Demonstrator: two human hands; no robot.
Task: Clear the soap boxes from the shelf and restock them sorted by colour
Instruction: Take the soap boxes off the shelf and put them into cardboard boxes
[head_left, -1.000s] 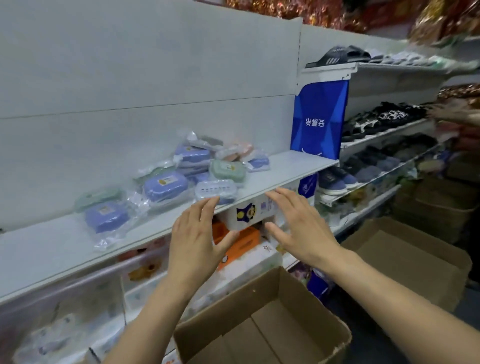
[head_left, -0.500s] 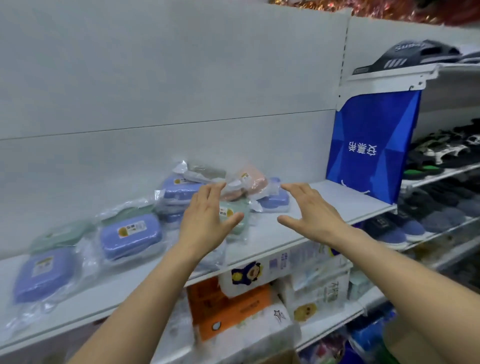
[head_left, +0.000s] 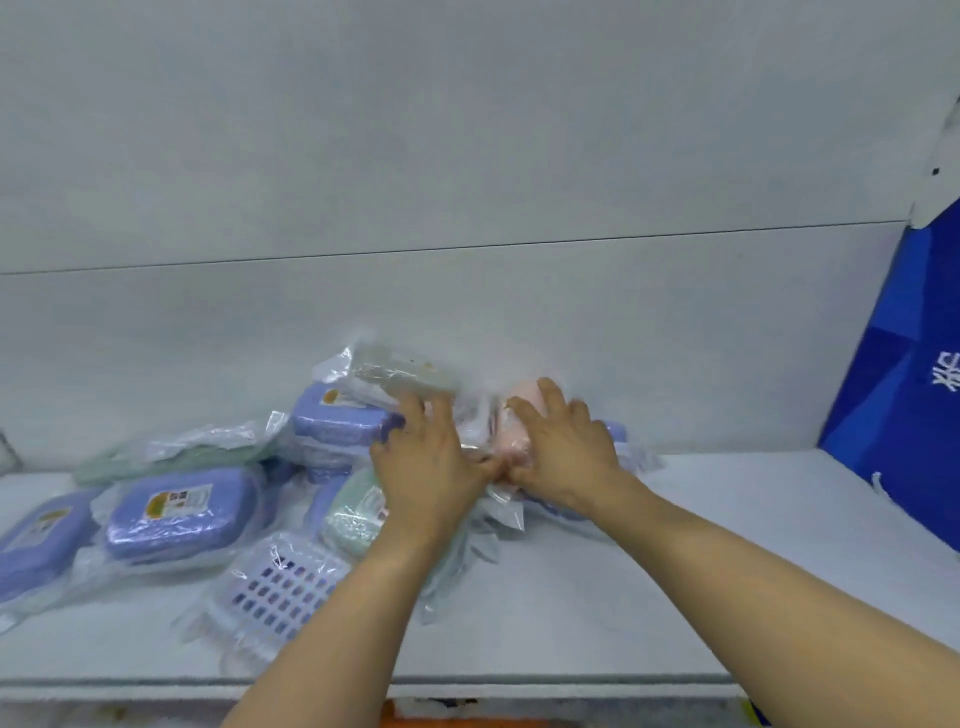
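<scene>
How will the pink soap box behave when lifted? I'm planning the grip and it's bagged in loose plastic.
The pink soap box sits in a crinkled clear bag, so fingers would probably slide on the film. Its rounded shell looks rigid, likely keeping shape under the right hand. It lies on other bagged boxes beside the left hand, so neighbours may shift.

I see the soap boxes (head_left: 176, 514) heaped on the shelf (head_left: 701, 545) from its left edge to mid-shelf, some stacked against the back wall. A bag (head_left: 904, 395) stands at the right edge. Both my hands rest on the heap's right end.
</scene>
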